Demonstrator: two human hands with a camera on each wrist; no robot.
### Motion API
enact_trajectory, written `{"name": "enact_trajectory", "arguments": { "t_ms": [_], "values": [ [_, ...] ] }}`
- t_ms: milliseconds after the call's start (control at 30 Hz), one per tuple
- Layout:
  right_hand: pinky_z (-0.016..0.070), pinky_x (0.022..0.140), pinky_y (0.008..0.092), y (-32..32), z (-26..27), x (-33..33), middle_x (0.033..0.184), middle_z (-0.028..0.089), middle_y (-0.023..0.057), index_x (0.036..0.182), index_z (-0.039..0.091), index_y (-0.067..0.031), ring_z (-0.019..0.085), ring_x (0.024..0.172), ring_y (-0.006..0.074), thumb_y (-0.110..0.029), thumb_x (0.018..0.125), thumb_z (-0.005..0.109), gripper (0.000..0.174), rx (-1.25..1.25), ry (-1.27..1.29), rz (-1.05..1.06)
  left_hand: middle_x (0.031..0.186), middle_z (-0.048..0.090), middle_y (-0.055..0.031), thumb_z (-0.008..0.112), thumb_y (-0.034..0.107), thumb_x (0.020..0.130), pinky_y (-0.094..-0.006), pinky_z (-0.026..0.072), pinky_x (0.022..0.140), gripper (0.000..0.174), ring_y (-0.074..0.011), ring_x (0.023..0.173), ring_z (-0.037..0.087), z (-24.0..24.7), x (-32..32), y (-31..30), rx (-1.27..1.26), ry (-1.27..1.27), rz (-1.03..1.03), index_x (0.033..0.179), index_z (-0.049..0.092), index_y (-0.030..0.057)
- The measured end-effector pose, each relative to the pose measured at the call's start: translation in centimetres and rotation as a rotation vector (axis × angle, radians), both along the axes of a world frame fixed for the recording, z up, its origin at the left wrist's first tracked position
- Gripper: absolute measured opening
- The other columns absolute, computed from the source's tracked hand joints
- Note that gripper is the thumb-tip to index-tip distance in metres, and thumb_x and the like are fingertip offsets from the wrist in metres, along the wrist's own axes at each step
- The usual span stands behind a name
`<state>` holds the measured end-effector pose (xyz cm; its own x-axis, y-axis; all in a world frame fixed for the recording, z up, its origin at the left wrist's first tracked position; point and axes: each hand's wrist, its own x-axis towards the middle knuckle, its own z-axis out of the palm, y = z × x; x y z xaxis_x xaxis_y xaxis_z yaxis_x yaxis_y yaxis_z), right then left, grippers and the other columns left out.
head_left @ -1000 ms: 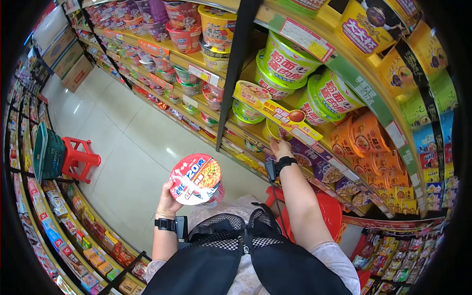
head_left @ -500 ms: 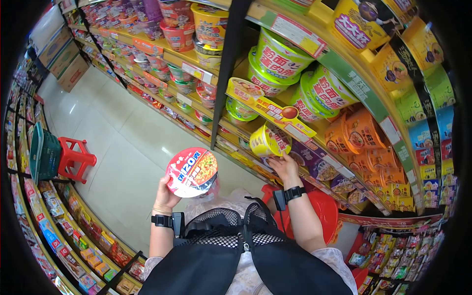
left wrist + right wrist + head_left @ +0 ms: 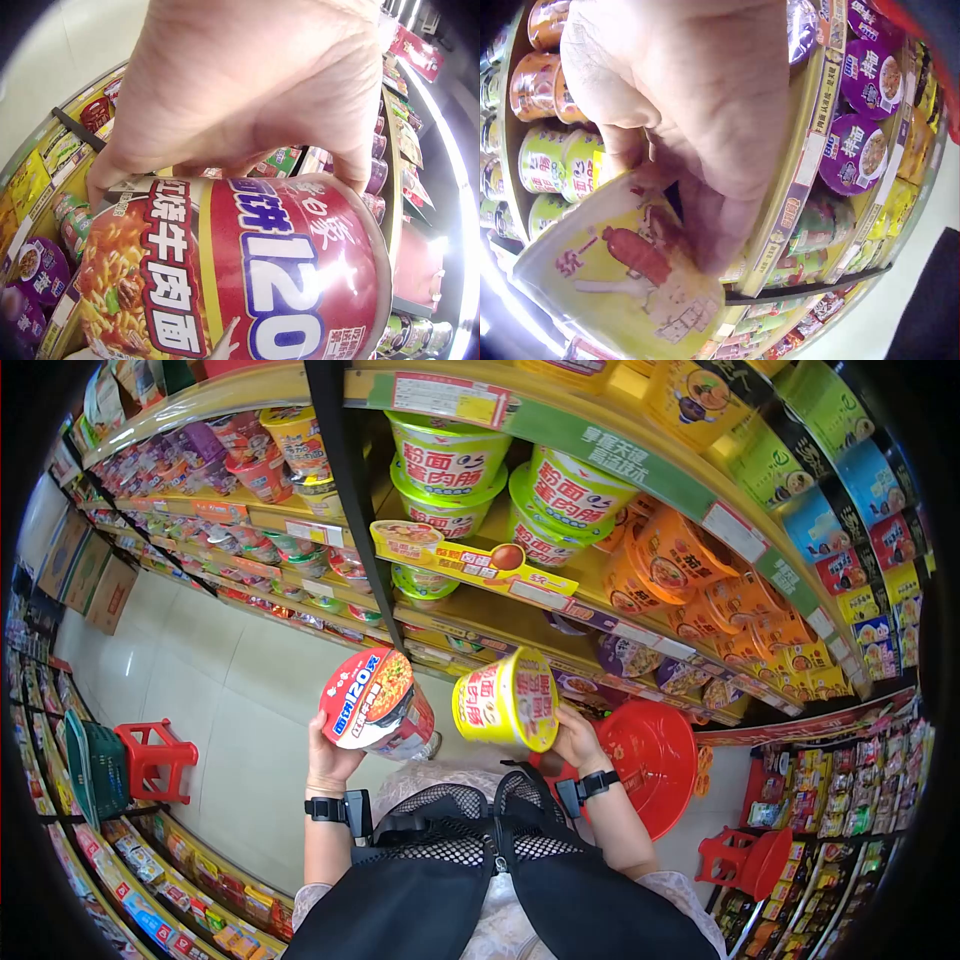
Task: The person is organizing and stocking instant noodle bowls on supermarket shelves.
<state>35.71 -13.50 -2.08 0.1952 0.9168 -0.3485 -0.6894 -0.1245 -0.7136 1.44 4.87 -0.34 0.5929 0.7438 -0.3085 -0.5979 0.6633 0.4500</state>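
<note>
My left hand [image 3: 331, 758] grips a red instant noodle tub [image 3: 378, 705] by its side, lid tilted up toward the head camera. In the left wrist view the fingers and thumb of that hand [image 3: 247, 90] span the printed tub [image 3: 247, 262]. Close to its right, my right hand [image 3: 580, 742] holds a yellow noodle tub [image 3: 505, 700] lying on its side, a narrow gap from the red one. The right wrist view shows the hand [image 3: 682, 105] curled round the yellow tub's [image 3: 622, 270] edge.
Shelves of green tubs [image 3: 447, 460], orange tubs [image 3: 680, 555] and purple tubs [image 3: 628, 657] stand ahead. A red basin [image 3: 650, 760] is beside my right arm. At the left are a red stool [image 3: 158, 758] and a green basket [image 3: 95, 765]; another red stool [image 3: 745, 860] stands at the right.
My right hand has drawn the yellow tub out from the shelf and back beside the red tub. The view has turned to the right, and the red tub is tilted differently in my left hand.
</note>
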Motion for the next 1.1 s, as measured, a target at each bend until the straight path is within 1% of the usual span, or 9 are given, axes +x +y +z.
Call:
{"name": "enact_trajectory", "arguments": {
  "t_ms": [100,167,433,900,933,967,1033,1067,1100],
  "values": [
    [0.0409,0.096,0.0361,-1.8,1.6,-0.9,0.122,0.053,0.0119,0.125,0.044,-0.0005,0.052,0.111,0.0218,-0.020,0.095,0.039,0.036,-0.008,0.032,-0.053,0.130,0.048,-0.0108,0.050,0.051,0.080,-0.0503,0.0344,0.099,0.067,-0.0282,0.119,0.045,-0.4,0.5,0.2,0.002,0.022,-0.028,0.131,0.040,0.0079],
    [0.0407,0.096,0.0354,-1.8,2.4,-1.5,0.123,0.053,0.0121,0.125,0.044,-0.0009,0.052,0.111,0.0225,-0.023,0.095,0.039,0.038,0.126,0.228,-0.078,0.130,0.048,-0.0108,0.050,0.051,0.080,-0.0500,0.0341,0.099,0.067,-0.0279,0.119,0.045,-0.3,0.8,0.4,-0.003,0.025,-0.039,0.130,0.041,0.0075],
    [0.0412,0.095,0.0352,-0.9,4.1,-2.1,0.123,0.053,0.0123,0.125,0.044,-0.0011,0.053,0.110,0.0227,-0.024,0.095,0.039,0.039,0.082,0.185,-0.292,0.131,0.046,-0.0116,0.051,0.049,0.081,-0.0473,0.0352,0.100,0.068,-0.0282,0.119,0.045,1.3,2.9,1.4,0.065,-0.019,-0.175,0.131,0.039,0.0058],
    [0.0423,0.094,0.0347,1.0,7.6,-3.5,0.122,0.054,0.0126,0.125,0.044,-0.0014,0.054,0.109,0.0232,-0.026,0.095,0.039,0.039,-0.075,0.151,-0.416,0.126,0.049,-0.0155,0.060,0.037,0.079,-0.0418,0.0411,0.097,0.069,-0.0278,0.113,0.051,2.7,2.6,1.2,0.139,0.031,-0.173,0.130,0.036,-0.0012],
    [0.0445,0.090,0.0345,1.2,8.5,-4.0,0.119,0.055,0.0132,0.124,0.045,-0.0018,0.056,0.105,0.0228,-0.027,0.095,0.039,0.039,-0.162,0.136,-0.503,0.126,0.050,-0.0159,0.060,0.037,0.079,-0.0415,0.0416,0.096,0.068,-0.0277,0.113,0.052,2.7,2.5,1.1,0.147,0.037,-0.169,0.130,0.036,-0.0023],
    [0.0445,0.090,0.0345,1.1,7.5,-3.5,0.119,0.055,0.0132,0.124,0.045,-0.0018,0.056,0.105,0.0228,-0.027,0.095,0.039,0.039,-0.162,0.138,-0.501,0.126,0.050,-0.0159,0.060,0.037,0.079,-0.0415,0.0416,0.096,0.068,-0.0277,0.113,0.052,2.5,2.3,1.2,0.147,0.040,-0.167,0.130,0.036,-0.0023],
    [0.0457,0.089,0.0344,0.6,4.5,-2.2,0.118,0.056,0.0130,0.124,0.046,-0.0021,0.057,0.103,0.0228,-0.027,0.095,0.040,0.039,0.277,0.313,-0.255,0.127,0.048,-0.0149,0.060,0.040,0.078,-0.0423,0.0408,0.098,0.071,-0.0282,0.114,0.050,1.9,1.9,1.4,0.173,0.116,-0.206,0.131,0.035,0.0001],
    [0.0457,0.089,0.0344,0.7,4.5,-2.4,0.118,0.056,0.0130,0.124,0.046,-0.0021,0.057,0.103,0.0228,-0.027,0.095,0.040,0.039,0.274,0.319,-0.254,0.126,0.049,-0.0155,0.061,0.039,0.078,-0.0424,0.0412,0.098,0.071,-0.0285,0.113,0.051,2.1,2.0,1.2,0.168,0.122,-0.200,0.131,0.035,-0.0008],
    [0.0455,0.090,0.0357,0.8,4.8,-2.4,0.120,0.055,0.0132,0.125,0.045,-0.0024,0.056,0.105,0.0234,-0.028,0.094,0.040,0.040,0.080,0.231,-0.359,0.126,0.049,-0.0155,0.061,0.039,0.078,-0.0424,0.0412,0.098,0.071,-0.0285,0.113,0.051,2.0,2.1,1.3,0.168,0.122,-0.201,0.131,0.035,-0.0008]
  ]
}}
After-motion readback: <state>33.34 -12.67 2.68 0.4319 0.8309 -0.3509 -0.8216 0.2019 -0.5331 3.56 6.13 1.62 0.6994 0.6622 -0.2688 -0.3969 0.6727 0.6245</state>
